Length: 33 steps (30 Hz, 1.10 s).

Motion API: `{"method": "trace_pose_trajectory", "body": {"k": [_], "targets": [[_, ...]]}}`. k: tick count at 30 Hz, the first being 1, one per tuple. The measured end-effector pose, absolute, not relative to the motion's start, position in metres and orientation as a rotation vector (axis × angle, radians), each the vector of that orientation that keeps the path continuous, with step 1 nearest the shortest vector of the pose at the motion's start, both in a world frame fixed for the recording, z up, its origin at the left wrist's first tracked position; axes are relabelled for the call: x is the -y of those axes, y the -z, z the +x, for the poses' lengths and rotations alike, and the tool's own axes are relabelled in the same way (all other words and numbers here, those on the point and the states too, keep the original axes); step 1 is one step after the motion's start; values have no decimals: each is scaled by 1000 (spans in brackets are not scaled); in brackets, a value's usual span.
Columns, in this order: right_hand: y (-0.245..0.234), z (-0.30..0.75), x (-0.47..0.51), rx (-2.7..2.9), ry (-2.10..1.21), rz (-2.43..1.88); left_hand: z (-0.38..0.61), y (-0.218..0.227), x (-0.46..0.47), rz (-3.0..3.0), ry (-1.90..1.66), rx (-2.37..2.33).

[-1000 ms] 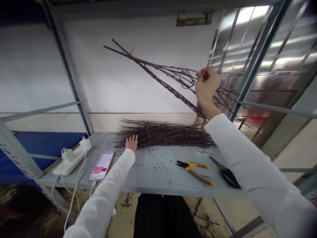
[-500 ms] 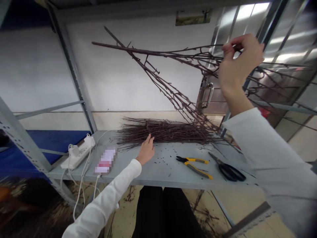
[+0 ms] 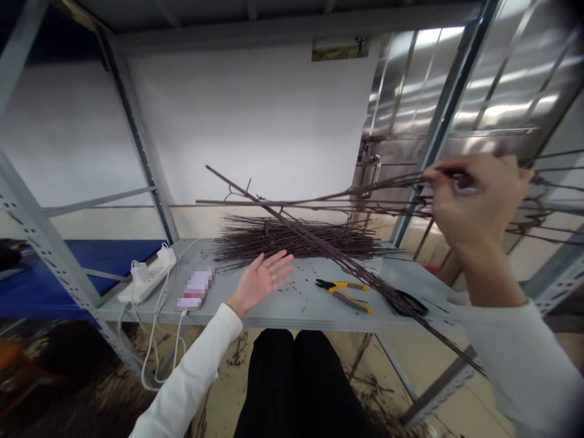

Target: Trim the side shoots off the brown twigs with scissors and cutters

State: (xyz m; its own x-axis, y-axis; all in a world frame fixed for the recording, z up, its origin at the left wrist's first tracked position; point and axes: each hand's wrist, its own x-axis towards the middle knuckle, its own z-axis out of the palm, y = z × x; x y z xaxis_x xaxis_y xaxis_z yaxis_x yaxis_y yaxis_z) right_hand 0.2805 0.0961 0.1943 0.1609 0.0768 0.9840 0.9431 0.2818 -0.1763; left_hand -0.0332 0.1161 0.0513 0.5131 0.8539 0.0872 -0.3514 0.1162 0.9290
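Observation:
My right hand (image 3: 474, 201) is closed, thumb against fingers, round a dark, many-forked branch (image 3: 292, 205) raised over the right side of the shelf. One thick limb of it slants down across the shelf, passing over the scissors, and its thin twigs spread out behind the hand. My left hand (image 3: 262, 277) is palm up with spread fingers, holding nothing, just in front of a pile of dark twigs (image 3: 292, 238). Yellow-handled cutting pliers (image 3: 344, 292) and black-handled scissors (image 3: 413, 303), partly covered by the branch, lie on the shelf.
The grey metal shelf (image 3: 278, 313) bears small twig scraps. To the left lie a phone (image 3: 195, 289) on a cable and a white power strip (image 3: 148, 277) with chargers. Shelf posts (image 3: 132, 128) rise on both sides. Cut twigs litter the floor below.
My right hand has come down and to the right with the branch, whose slanting limb now crosses above the scissors. My left hand has drawn back from the pile and turned palm up.

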Motion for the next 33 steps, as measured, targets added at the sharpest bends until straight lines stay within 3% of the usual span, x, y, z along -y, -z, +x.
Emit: {"method": "trace_pose_trajectory", "body": {"k": [7,12,17,26,33], "targets": [[-141,304,-62,1554,842,-944,-47,-2,-89,861,-662,-490],[-135,296,-24,1768,721,-829,-29,41,-59,719,-283,-281],[-131,292,-6,1841,798,-738,-24,70,-2,745,-10,-196],[-132,281,1,1900,801,-771,-40,1,34,775,-178,-386],[-132,272,22,1727,1002,-830,-71,-31,47,818,-309,-446]]}}
